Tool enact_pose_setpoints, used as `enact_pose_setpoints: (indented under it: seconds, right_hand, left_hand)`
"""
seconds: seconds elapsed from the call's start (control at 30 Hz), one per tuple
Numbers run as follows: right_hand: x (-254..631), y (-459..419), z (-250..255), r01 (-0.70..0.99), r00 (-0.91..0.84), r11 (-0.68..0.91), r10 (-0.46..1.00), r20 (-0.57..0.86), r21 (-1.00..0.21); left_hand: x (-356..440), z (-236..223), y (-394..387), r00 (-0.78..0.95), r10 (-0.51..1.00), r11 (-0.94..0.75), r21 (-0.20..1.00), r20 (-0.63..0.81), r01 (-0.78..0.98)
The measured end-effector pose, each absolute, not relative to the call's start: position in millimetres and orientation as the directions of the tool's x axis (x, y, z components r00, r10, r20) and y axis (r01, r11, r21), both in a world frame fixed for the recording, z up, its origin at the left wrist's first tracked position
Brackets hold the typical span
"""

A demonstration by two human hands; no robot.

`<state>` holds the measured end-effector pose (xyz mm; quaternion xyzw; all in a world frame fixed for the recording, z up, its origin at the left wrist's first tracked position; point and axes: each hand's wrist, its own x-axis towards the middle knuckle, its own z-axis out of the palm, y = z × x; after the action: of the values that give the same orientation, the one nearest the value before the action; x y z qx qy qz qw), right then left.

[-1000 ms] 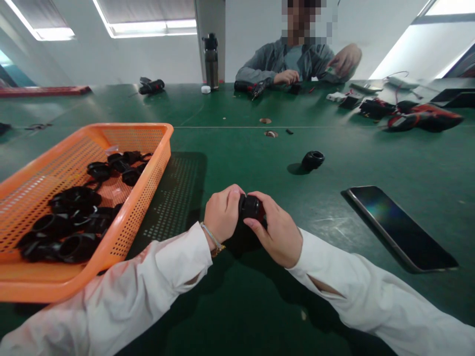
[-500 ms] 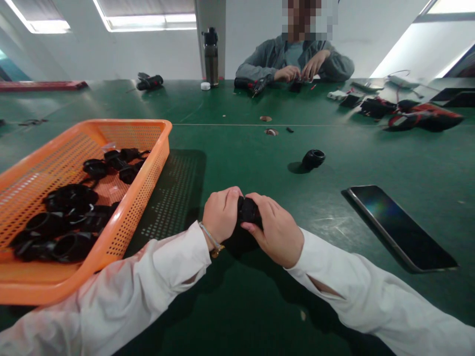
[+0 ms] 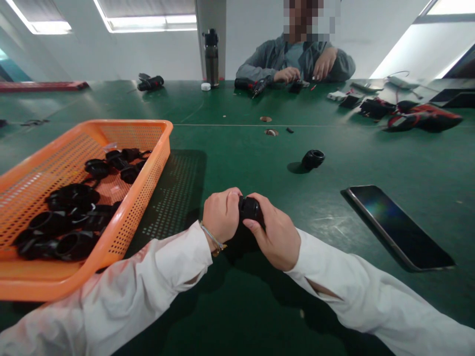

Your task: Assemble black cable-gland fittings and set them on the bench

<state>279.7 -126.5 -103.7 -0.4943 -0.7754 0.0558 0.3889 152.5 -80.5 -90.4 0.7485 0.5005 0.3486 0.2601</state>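
Observation:
Between my two hands is a black ribbed plastic fitting (image 3: pixel 250 208), partly covered by the fingers. My left hand (image 3: pixel 221 213) is closed around its left end, knuckles up. On the right end, my right hand (image 3: pixel 276 228) grips with thumb below and fingers over the top. Both hands hold it just above the green table (image 3: pixel 237 173). A separate black ring-shaped fitting (image 3: pixel 313 159) lies on the table beyond my right hand. To the left, an orange perforated basket (image 3: pixel 135 210) contains several black plastic fittings (image 3: pixel 72 198).
A smartphone (image 3: pixel 401 227) lies to the right of my right hand. Across the table sits a person in a grey jacket (image 3: pixel 256 62), near a power drill (image 3: pixel 254 85). A dark bottle (image 3: pixel 211 59) stands at the back, and wired parts (image 3: pixel 423 113) lie far right.
My right hand has turned slightly on the fitting, and more of the fitting's surface shows. The person opposite has drawn their hands apart.

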Motion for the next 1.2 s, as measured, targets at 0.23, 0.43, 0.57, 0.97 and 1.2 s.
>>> enact_pose_setpoints:
  seconds: [0.23, 0.43, 0.57, 0.97, 1.2]
  right_hand:
    - [278.2, -126.7, -104.5, 0.698, -0.17, 0.46, 0.851, 0.497, -0.549]
    - [285.1, -115.7, -104.6, 0.668, -0.224, 0.475, 0.862, 0.454, -0.572]
    - [295.5, -103.9, -106.3, 0.627, -0.392, 0.66, 0.727, 0.564, -0.415]
    - [296.9, -104.0, -107.4, 0.689, -0.501, 0.71, 0.609, 0.615, -0.142]
    - [293.8, -109.4, -106.0, 0.704, -0.423, 0.652, 0.703, 0.572, -0.281]
  left_hand:
    - [150.6, -89.5, -79.8, 0.286, 0.914, -0.405, 0.681, 0.288, 0.61]
    - [151.7, -90.1, -75.9, 0.255, 0.937, -0.343, 0.757, 0.237, 0.556]
    - [151.7, -89.8, -72.5, 0.23, 0.952, -0.291, 0.827, 0.201, 0.481]
    - [148.0, -98.2, -75.4, 0.324, 0.881, -0.469, 0.538, 0.346, 0.701]
    - [148.7, -97.3, -73.3, 0.339, 0.889, -0.457, 0.544, 0.308, 0.703]
